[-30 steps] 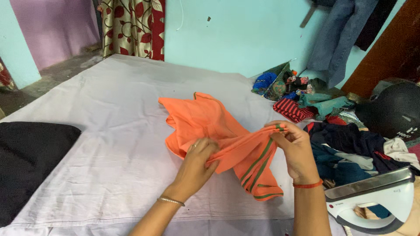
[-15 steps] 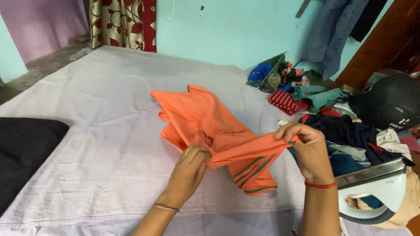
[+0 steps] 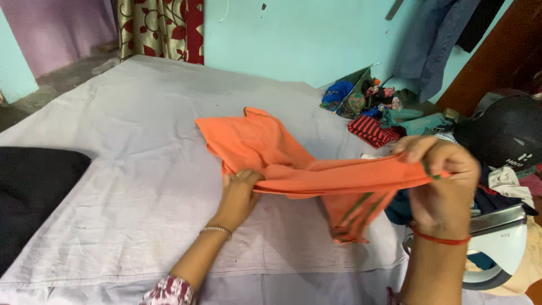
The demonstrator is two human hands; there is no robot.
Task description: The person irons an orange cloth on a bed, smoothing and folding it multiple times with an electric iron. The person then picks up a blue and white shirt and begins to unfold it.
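Stretching the orange garment [image 3: 293, 164] between your hands, you have your left hand [image 3: 240, 189] closed on a bunch of cloth at about seven o'clock of the piece, pressing it to the pale sheet [image 3: 130, 186], while your right hand [image 3: 443, 181] is raised at three o'clock with its fingers [image 3: 415, 148] pinched tight on the green-trimmed hem. The garment lies mid-sheet, its far end flat and its near end lifted taut. The risk, as I judge it, is the iron [image 3: 499, 243] standing just below your right wrist at four o'clock: a dropped elbow or the hanging striped flap could brush it. Pulling harder could also drag the flat part out of shape. Count: one orange garment, one iron, one dark helmet [image 3: 508, 138], one black cloth [image 3: 34, 197] at nine o'clock, one heap of mixed clothes [image 3: 389, 121].
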